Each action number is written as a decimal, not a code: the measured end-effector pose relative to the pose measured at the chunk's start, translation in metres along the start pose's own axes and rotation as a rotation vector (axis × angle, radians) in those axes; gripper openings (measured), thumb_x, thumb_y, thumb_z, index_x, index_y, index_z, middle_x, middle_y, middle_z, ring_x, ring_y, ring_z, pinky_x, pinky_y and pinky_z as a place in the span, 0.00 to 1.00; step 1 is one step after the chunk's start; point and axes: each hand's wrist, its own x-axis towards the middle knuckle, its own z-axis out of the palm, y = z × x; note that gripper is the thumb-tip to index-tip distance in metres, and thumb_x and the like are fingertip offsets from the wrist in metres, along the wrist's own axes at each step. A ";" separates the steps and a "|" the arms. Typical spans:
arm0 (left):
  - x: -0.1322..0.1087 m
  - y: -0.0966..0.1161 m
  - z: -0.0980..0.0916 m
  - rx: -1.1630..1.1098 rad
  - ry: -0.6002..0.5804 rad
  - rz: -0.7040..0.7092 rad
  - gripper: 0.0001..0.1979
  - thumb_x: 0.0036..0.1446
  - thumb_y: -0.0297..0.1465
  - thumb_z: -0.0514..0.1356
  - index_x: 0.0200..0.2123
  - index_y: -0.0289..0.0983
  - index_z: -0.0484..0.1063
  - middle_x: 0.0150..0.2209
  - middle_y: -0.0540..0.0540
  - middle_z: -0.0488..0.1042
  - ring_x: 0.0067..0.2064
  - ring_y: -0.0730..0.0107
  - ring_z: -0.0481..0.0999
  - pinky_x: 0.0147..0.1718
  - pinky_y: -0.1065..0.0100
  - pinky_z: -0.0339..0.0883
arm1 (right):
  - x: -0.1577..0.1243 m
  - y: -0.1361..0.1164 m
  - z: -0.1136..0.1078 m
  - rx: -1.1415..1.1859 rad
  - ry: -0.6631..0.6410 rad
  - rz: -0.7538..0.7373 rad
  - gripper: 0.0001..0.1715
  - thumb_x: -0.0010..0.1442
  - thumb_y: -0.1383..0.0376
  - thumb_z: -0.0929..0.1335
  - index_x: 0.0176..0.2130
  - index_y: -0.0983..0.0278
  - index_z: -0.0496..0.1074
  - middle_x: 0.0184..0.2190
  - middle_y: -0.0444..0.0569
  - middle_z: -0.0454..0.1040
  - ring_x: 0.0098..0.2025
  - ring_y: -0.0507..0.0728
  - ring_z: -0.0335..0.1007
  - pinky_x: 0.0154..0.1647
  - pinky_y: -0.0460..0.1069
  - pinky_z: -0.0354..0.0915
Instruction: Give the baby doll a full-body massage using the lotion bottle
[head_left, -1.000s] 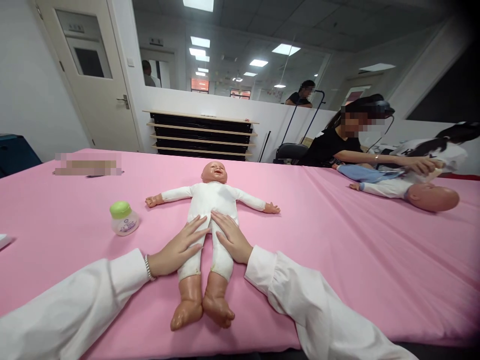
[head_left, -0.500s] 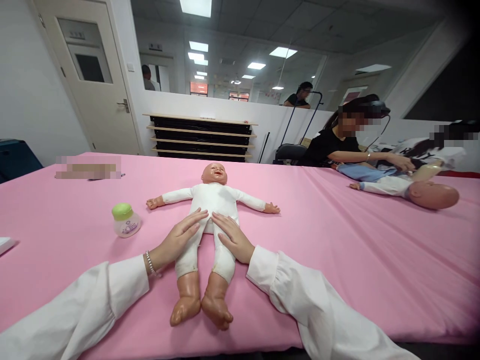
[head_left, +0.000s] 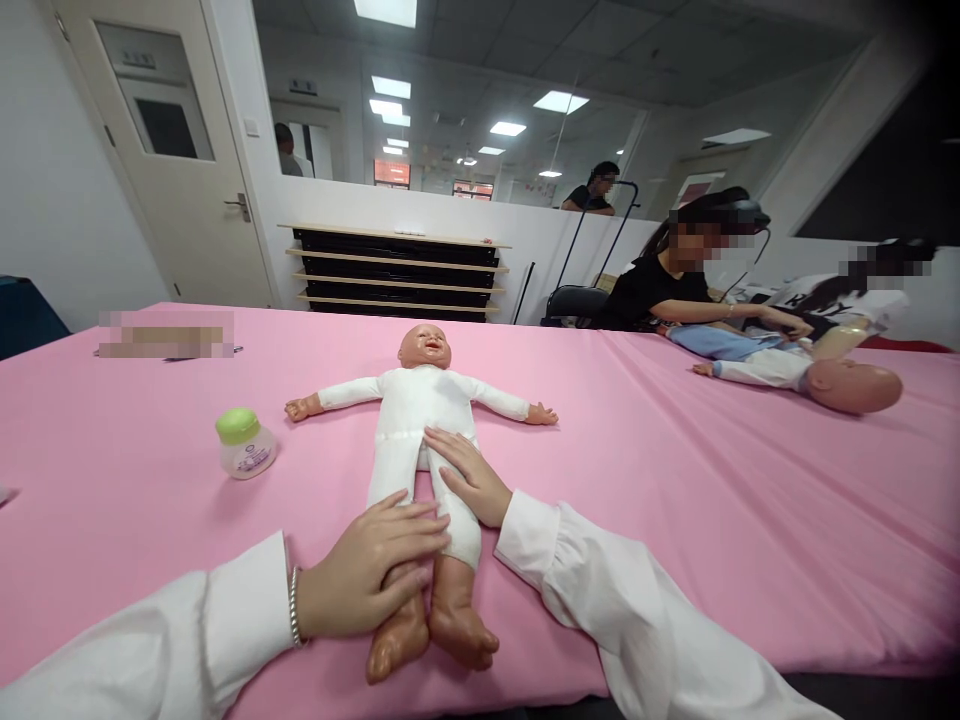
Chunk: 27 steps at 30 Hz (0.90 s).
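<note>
A baby doll (head_left: pixel 409 405) with a white cloth body lies on its back on the pink-covered table (head_left: pixel 637 560), head away from me, arms spread. My left hand (head_left: pixel 375 560), with a beaded bracelet at the wrist, lies across the doll's lower leg on the left; its fingers are stretched out and hide the knee and shin. Flat on the upper thigh of the other leg rests my right hand (head_left: pixel 471 478), fingers extended towards the hip. Neither hand is closed round anything. To the left of the doll stands a clear bottle (head_left: pixel 249 452) with a green lid.
At the right a person in black (head_left: pixel 637 290) handles a second doll (head_left: pixel 847 385) in white and blue clothes, beside another person in white (head_left: pixel 892 290). A blurred-out item (head_left: pixel 169 340) lies at the far left. Shelves (head_left: pixel 397 270) stand behind the table.
My left hand has slid from the doll's hip down to its lower leg. The doll's feet have shifted a little to the right. My right hand stays on the thigh.
</note>
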 end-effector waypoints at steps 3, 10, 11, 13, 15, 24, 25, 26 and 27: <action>-0.001 -0.002 -0.007 -0.257 0.026 0.062 0.14 0.58 0.34 0.53 0.46 0.46 0.72 0.49 0.49 0.71 0.52 0.63 0.68 0.57 0.57 0.53 | -0.001 0.002 -0.001 0.014 -0.006 0.006 0.26 0.64 0.59 0.55 0.59 0.63 0.54 0.61 0.49 0.51 0.63 0.54 0.42 0.63 0.58 0.39; 0.013 -0.038 -0.023 -0.314 0.411 -0.218 0.18 0.59 0.39 0.51 0.51 0.41 0.67 0.60 0.46 0.56 0.61 0.59 0.53 0.58 0.55 0.50 | -0.001 0.003 -0.002 0.039 0.001 -0.010 0.25 0.63 0.59 0.56 0.58 0.62 0.56 0.60 0.48 0.53 0.63 0.55 0.43 0.63 0.59 0.39; 0.015 -0.044 -0.022 -0.235 0.374 -0.259 0.21 0.60 0.39 0.50 0.54 0.41 0.64 0.62 0.47 0.51 0.63 0.59 0.47 0.60 0.54 0.44 | -0.001 0.003 -0.002 0.040 0.002 -0.010 0.25 0.63 0.59 0.56 0.58 0.62 0.56 0.60 0.48 0.53 0.63 0.55 0.44 0.63 0.59 0.39; 0.018 -0.050 -0.018 -0.088 0.266 -0.318 0.24 0.61 0.40 0.47 0.60 0.40 0.55 0.64 0.47 0.44 0.64 0.60 0.39 0.60 0.51 0.35 | 0.000 0.003 -0.002 0.043 0.007 -0.007 0.25 0.63 0.59 0.56 0.58 0.61 0.56 0.60 0.48 0.53 0.62 0.56 0.44 0.62 0.59 0.39; 0.017 -0.050 -0.014 0.020 0.169 -0.312 0.26 0.62 0.40 0.45 0.62 0.41 0.47 0.65 0.48 0.39 0.65 0.60 0.35 0.60 0.49 0.31 | 0.000 0.003 -0.002 0.045 0.011 -0.009 0.25 0.63 0.59 0.57 0.58 0.61 0.56 0.60 0.48 0.53 0.63 0.56 0.44 0.63 0.59 0.39; 0.007 -0.012 -0.009 -0.104 -0.013 -0.053 0.16 0.61 0.35 0.50 0.50 0.44 0.69 0.55 0.47 0.65 0.62 0.57 0.50 0.59 0.48 0.34 | -0.003 0.007 -0.003 0.058 0.028 -0.024 0.24 0.63 0.59 0.57 0.58 0.60 0.57 0.59 0.49 0.55 0.62 0.56 0.46 0.62 0.60 0.42; 0.006 -0.010 -0.010 -0.191 0.006 -0.042 0.15 0.60 0.35 0.51 0.46 0.43 0.72 0.50 0.47 0.71 0.58 0.57 0.59 0.59 0.50 0.40 | -0.004 0.007 -0.003 0.060 0.027 -0.023 0.24 0.63 0.59 0.57 0.58 0.60 0.57 0.59 0.49 0.55 0.62 0.56 0.46 0.62 0.60 0.42; 0.005 -0.008 -0.011 -0.306 0.037 -0.055 0.14 0.60 0.35 0.52 0.42 0.41 0.74 0.43 0.45 0.75 0.52 0.58 0.68 0.56 0.53 0.49 | -0.004 0.007 -0.003 0.062 0.025 -0.023 0.24 0.63 0.60 0.57 0.58 0.60 0.57 0.59 0.49 0.55 0.62 0.56 0.47 0.62 0.60 0.42; 0.004 -0.008 -0.011 -0.441 0.081 -0.087 0.14 0.59 0.35 0.52 0.39 0.38 0.75 0.37 0.44 0.77 0.44 0.60 0.74 0.50 0.57 0.59 | -0.004 0.007 -0.003 0.063 0.024 -0.023 0.24 0.63 0.60 0.57 0.58 0.60 0.57 0.59 0.49 0.55 0.62 0.56 0.47 0.62 0.60 0.42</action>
